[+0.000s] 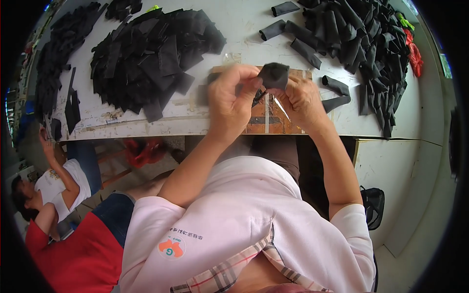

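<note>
Above a worn brown board [254, 124] at the table's front edge, I hold up a small black fabric piece [274, 76] between both hands. My left hand [233, 95] pinches its left side with thumb and forefinger. On the other side my right hand [302, 100] has its fingers curled in against the lower right of the fabric. A thin, shiny, pointed sliver [282, 109] shows below the right fingers; I cannot tell what it is or whether the hand grips it.
A large heap of flat black fabric pieces [146, 58] lies left on the white table [195, 128]. Rolled, tube-like black pieces [342, 39] pile up at right, beside a red plastic bag [414, 52]. Two people, one in a red top [93, 249], sit at my left.
</note>
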